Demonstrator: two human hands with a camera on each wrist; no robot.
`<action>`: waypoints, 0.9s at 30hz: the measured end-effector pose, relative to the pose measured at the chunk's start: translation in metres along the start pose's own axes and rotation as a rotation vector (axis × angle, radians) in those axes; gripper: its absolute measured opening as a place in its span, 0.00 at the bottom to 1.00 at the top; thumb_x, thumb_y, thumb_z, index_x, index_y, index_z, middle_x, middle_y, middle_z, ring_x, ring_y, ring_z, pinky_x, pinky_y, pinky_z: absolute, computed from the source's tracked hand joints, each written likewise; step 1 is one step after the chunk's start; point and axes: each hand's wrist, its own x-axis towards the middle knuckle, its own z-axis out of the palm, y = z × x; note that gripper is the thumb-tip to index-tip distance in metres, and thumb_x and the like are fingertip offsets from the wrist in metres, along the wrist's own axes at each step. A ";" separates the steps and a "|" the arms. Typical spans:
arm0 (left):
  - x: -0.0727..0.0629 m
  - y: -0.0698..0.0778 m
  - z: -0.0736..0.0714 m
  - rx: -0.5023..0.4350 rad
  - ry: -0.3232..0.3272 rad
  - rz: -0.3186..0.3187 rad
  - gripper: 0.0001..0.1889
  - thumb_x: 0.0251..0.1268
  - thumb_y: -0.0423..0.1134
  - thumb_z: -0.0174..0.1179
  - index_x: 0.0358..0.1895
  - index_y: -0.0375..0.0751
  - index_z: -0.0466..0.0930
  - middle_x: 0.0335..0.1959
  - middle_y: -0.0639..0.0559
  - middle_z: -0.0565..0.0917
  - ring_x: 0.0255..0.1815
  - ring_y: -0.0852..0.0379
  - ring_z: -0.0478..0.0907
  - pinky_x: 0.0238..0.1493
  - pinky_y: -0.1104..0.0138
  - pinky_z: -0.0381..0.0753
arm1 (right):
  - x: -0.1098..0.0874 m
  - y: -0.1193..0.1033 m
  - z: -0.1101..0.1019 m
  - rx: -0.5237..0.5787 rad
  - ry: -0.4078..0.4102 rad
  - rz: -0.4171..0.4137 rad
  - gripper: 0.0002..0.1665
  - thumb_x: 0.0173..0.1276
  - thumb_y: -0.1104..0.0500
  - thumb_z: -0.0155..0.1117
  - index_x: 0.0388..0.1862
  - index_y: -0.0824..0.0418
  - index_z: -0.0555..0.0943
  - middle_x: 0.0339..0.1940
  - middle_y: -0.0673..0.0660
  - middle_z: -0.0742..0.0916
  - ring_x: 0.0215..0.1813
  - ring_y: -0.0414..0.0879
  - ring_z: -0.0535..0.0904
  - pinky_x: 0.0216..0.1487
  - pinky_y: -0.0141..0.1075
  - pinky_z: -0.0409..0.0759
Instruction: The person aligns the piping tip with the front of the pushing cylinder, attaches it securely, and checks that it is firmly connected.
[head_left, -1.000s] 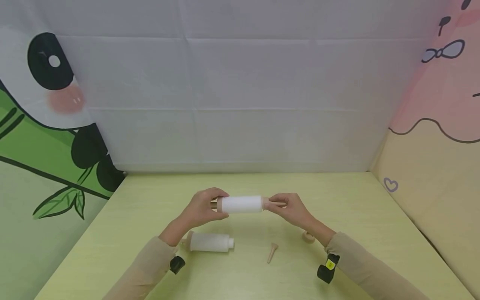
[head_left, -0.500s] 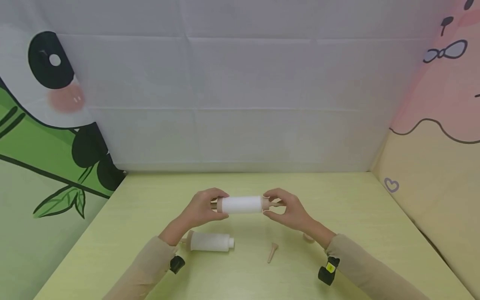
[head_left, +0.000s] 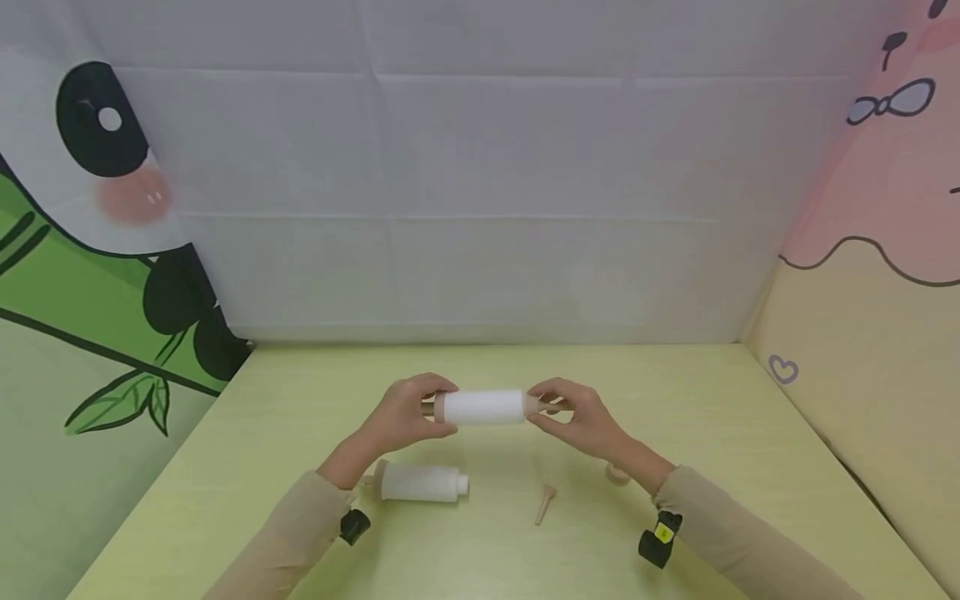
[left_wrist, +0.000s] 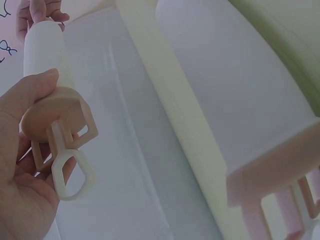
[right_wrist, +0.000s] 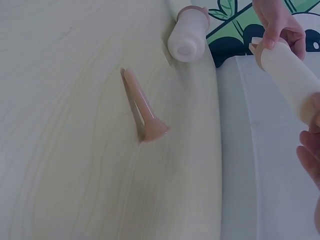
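Level above the table, a white icing syringe [head_left: 483, 407] with a beige cap and finger loops is held between both hands. My left hand [head_left: 411, 410] grips it by the beige cap [left_wrist: 55, 117], thumb on one side and fingers on the other. A white ring-ended plunger [left_wrist: 72, 175] sticks out of that cap in the left wrist view. My right hand [head_left: 576, 416] pinches the beige collar at the other end, with a slim nozzle [head_left: 553, 408] reaching back toward the palm. Only part of the right hand shows in the right wrist view.
A second white syringe [head_left: 420, 483] lies on the table [head_left: 465, 554] near the left wrist. A loose beige funnel-shaped nozzle [head_left: 545, 505] lies right of it. Partly behind the right forearm is a small round beige piece [head_left: 617, 475]. A white cloth wall [head_left: 480, 275] stands behind the table.
The right hand's fingers have shifted from the nozzle to the collar, spread wider there, then drawn closer together. The left hand and the syringe stay almost in place.
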 end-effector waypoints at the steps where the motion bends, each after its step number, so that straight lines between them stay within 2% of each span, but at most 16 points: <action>1: 0.000 0.000 0.000 -0.001 -0.001 0.000 0.21 0.42 0.26 0.69 0.45 0.31 0.76 0.43 0.42 0.77 0.45 0.46 0.78 0.41 0.71 0.79 | 0.000 0.000 0.000 0.000 -0.002 0.005 0.17 0.49 0.75 0.67 0.40 0.71 0.76 0.36 0.64 0.82 0.35 0.54 0.79 0.32 0.45 0.81; 10: -0.001 0.001 -0.002 -0.018 -0.013 0.001 0.21 0.42 0.27 0.69 0.45 0.31 0.76 0.44 0.42 0.77 0.45 0.46 0.77 0.42 0.70 0.79 | 0.001 -0.004 -0.002 -0.044 -0.009 -0.058 0.25 0.44 0.75 0.70 0.43 0.71 0.74 0.39 0.65 0.80 0.37 0.54 0.78 0.30 0.42 0.81; 13: -0.001 0.001 -0.002 -0.018 -0.013 0.006 0.21 0.42 0.27 0.69 0.45 0.31 0.76 0.44 0.42 0.77 0.45 0.46 0.77 0.42 0.70 0.79 | 0.002 -0.004 -0.003 -0.047 -0.016 -0.099 0.24 0.43 0.77 0.69 0.42 0.71 0.74 0.39 0.65 0.79 0.39 0.54 0.78 0.31 0.41 0.82; 17: -0.001 0.002 -0.003 -0.013 -0.017 0.009 0.21 0.42 0.27 0.69 0.45 0.32 0.76 0.44 0.43 0.77 0.45 0.47 0.77 0.42 0.70 0.79 | 0.003 -0.003 -0.003 -0.014 -0.023 -0.146 0.23 0.42 0.80 0.68 0.40 0.71 0.74 0.38 0.66 0.79 0.39 0.57 0.78 0.30 0.44 0.81; 27: -0.001 0.004 -0.003 -0.012 -0.029 0.009 0.20 0.43 0.28 0.69 0.44 0.33 0.77 0.44 0.43 0.77 0.45 0.47 0.77 0.41 0.70 0.79 | 0.003 -0.004 -0.005 0.010 -0.021 -0.169 0.22 0.41 0.80 0.68 0.39 0.73 0.76 0.38 0.68 0.80 0.39 0.60 0.79 0.32 0.45 0.81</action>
